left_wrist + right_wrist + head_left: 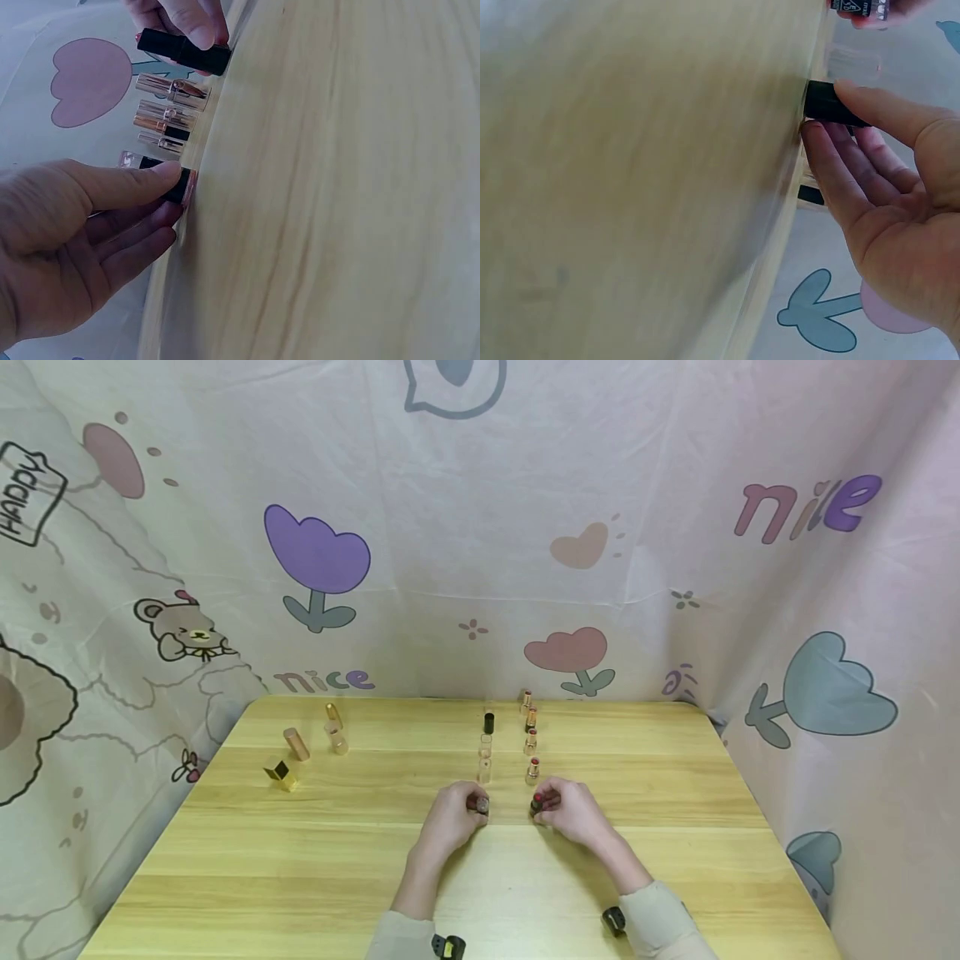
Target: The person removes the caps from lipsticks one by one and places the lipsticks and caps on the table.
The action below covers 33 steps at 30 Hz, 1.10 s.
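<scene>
My left hand (450,818) pinches a lipstick cap (180,186), black with a clear end, between thumb and fingers at the tabletop. Across a small gap, my right hand (576,812) grips an uncapped black lipstick (825,101) low on its tube; its red tip shows in the head view. Beyond the left hand stands a row of caps, with a clear cap (485,770) nearest and a black cap (489,722) farther back. Several uncapped lipsticks line up behind the right hand, the nearest being a gold-toned lipstick (533,771) with a red tip.
On the left side of the wooden table (225,877) stand several closed tubes: a square gold one (282,774), a pinkish one (296,744), a pale one (337,740) and a slim gold one (333,716). A printed curtain (450,527) hangs behind the table.
</scene>
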Motion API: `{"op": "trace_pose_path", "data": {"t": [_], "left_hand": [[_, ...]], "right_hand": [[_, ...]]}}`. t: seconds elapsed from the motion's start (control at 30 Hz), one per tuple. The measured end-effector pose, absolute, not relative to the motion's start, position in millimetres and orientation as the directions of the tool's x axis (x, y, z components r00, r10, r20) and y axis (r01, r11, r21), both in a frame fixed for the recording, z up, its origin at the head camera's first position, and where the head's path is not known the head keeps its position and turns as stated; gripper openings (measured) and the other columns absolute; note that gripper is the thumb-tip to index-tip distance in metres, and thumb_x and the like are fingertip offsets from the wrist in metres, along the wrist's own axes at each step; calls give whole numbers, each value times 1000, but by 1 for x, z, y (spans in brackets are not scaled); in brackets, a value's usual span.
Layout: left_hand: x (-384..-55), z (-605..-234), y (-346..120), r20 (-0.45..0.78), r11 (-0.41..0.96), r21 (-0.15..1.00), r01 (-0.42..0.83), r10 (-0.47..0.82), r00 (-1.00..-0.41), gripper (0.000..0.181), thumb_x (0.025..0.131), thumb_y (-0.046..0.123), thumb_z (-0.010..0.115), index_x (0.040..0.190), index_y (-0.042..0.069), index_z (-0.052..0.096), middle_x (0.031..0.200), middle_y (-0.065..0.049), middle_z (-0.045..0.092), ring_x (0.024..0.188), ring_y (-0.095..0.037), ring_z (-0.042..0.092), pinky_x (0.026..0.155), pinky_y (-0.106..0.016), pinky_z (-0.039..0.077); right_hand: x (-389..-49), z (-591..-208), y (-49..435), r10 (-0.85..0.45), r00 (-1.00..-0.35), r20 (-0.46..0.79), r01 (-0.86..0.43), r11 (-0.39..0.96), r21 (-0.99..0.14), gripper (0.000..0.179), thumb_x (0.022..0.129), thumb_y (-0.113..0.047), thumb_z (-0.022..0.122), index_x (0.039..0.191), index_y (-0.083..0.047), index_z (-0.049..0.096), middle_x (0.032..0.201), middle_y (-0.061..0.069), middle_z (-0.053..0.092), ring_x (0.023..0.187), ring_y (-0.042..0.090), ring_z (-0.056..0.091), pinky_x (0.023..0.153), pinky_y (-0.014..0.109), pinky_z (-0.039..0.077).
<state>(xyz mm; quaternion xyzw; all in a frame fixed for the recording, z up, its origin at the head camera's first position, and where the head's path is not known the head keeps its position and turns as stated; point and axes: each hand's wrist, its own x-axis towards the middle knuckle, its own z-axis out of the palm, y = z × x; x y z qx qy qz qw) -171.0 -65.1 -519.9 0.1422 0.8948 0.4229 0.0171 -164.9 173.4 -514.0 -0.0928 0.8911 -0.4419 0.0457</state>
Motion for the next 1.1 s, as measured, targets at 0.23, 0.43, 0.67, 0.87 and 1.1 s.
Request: {"op": "trace_pose_path", "data": {"t": [0.23,0.43,0.67,0.87,1.1], "left_hand": [[-168,-516,-74,30,569,802,181,263,-964,41,77,-15,76,115,-3,69,105,-12,70,99,-28,67,92,-44,61],[-169,-509,-91,63,459,878,134,168,-984,45,85,-14,66,129,-7,61,120,-21,67,110,-34,66,102,-47,58],[-182,-503,-118,233,317,927,199,-73,-970,46,94,-9,62,139,-6,53,133,-23,61,122,-36,61,108,-46,54],[-200,-501,-143,380,338,902,268,-328,-865,49,94,-9,61,142,-7,50,138,-22,55,128,-37,54,110,-50,51],[-225,-505,-171,430,359,896,262,-549,-717,53,94,-7,63,145,-6,48,145,-23,49,133,-41,50,115,-54,46]], "right_hand": [[-166,-516,174,-203,-979,0,-122,588,-800,29,76,6,85,99,-3,71,90,2,72,84,16,69,78,27,63],[-167,-517,176,-204,-979,5,-128,597,-792,28,77,5,85,99,-4,71,89,1,72,83,15,69,77,27,63],[-167,-517,175,-201,-979,-16,-112,609,-785,28,78,4,85,100,-5,71,89,0,71,84,14,68,77,26,62],[-168,-518,174,-198,-980,-14,-112,611,-784,28,78,4,86,100,-6,71,90,-1,71,84,13,68,77,24,61],[-167,-517,173,-198,-980,-21,-107,609,-786,29,78,3,86,101,-5,71,91,0,71,85,14,68,79,26,62]]}}
